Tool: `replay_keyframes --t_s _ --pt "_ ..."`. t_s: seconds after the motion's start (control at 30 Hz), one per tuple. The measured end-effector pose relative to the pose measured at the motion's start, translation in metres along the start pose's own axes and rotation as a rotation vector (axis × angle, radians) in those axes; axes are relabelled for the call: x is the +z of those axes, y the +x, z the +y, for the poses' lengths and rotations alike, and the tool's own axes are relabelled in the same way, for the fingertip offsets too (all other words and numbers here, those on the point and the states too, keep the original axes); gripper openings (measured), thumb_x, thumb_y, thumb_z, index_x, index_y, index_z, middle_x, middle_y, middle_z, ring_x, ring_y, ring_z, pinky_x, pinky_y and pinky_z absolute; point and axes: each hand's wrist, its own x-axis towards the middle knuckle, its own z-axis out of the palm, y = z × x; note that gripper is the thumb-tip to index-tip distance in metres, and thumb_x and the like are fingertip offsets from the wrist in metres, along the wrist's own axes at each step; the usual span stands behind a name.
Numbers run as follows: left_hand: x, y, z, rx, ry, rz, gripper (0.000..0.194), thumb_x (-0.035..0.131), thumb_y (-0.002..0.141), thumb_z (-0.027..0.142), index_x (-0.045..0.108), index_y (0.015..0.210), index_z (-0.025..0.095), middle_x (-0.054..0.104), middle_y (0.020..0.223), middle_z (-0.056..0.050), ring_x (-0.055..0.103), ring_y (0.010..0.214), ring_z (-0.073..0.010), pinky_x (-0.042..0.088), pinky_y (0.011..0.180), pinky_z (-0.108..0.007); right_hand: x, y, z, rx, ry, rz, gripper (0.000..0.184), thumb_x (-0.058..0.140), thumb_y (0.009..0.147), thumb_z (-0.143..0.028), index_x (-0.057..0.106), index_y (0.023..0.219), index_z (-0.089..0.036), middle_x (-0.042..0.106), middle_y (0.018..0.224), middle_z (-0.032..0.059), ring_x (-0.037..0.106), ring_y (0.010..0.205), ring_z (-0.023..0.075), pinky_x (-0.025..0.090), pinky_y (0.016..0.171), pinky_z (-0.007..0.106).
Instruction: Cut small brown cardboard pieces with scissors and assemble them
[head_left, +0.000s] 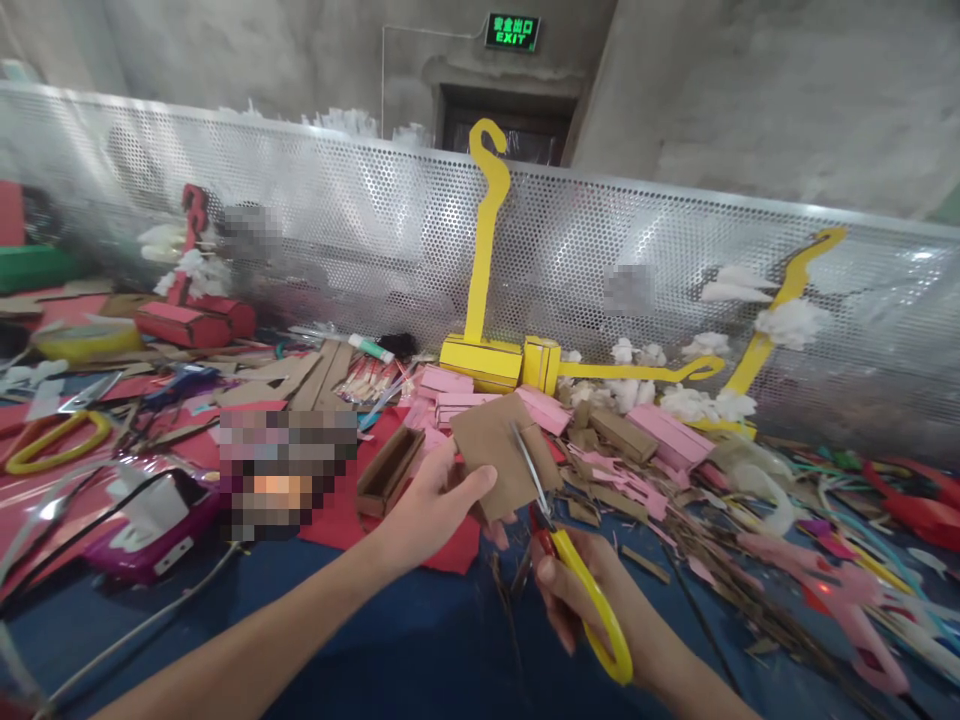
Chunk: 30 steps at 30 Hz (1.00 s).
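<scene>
My left hand (431, 505) pinches the left edge of a brown cardboard piece (491, 445), thumb on top, holding it tilted above the table. In my right hand (592, 590) is a pair of scissors (589, 585) with yellow-and-red handles. One scissor blade lies over the cardboard's right part, where a slit seems to run; the other blade is hidden beneath. Just left of the cardboard an open brown cardboard box (390, 470) rests on red sheet (442, 550). Behind it stand pink folded boxes (465, 408) and a yellow box with a tall hooked strip (487, 250).
A pink glue gun (832, 590) lies at the right, near cardboard scraps (697, 530). At the left are a purple power strip (157, 530) with cables and another pair of scissors (60, 442). A perforated metal panel (360, 240) closes the table's back.
</scene>
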Motion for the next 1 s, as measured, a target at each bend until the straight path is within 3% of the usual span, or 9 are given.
replay_keyframes --t_s 0.57,0.73,0.87,1.0 --pt "0.0 0.0 0.0 0.026 0.037 0.04 0.047 0.068 0.091 0.05 0.053 0.114 0.013 0.073 0.069 -0.003 0.069 0.05 -0.0172 0.06 0.045 -0.026 0.003 0.002 0.003 0.018 -0.078 0.01 0.062 0.067 0.075 -0.08 0.049 0.072 -0.021 0.047 0.05 -0.0078 0.042 0.033 0.0063 0.026 0.034 0.018" --pt "0.002 -0.004 0.001 0.042 0.064 -0.003 0.044 0.066 0.093 0.05 0.054 0.112 0.012 0.072 0.067 -0.003 0.065 0.044 -0.0135 0.056 0.043 -0.021 0.001 -0.001 -0.001 -0.127 -0.165 0.074 0.062 0.058 0.082 -0.081 0.056 0.082 -0.02 0.053 0.067 -0.0027 0.046 0.051 0.0096 0.039 0.046 0.022" --pt "0.01 -0.009 -0.001 0.014 0.067 -0.093 0.038 0.064 0.095 0.048 0.058 0.107 0.013 0.073 0.075 -0.005 0.067 0.047 -0.0129 0.058 0.045 -0.022 0.003 -0.012 -0.022 -0.135 -0.252 0.123 0.061 0.055 0.086 -0.079 0.066 0.103 -0.022 0.066 0.09 0.0054 0.06 0.081 0.0202 0.054 0.073 0.029" --pt "0.015 -0.012 -0.002 -0.001 0.066 -0.121 0.037 0.063 0.096 0.048 0.06 0.101 0.012 0.073 0.073 -0.006 0.066 0.046 -0.0122 0.058 0.046 -0.021 0.008 -0.015 -0.037 -0.191 -0.3 0.136 0.069 0.05 0.084 -0.084 0.07 0.102 -0.021 0.061 0.077 0.0031 0.055 0.071 0.0194 0.053 0.07 0.03"
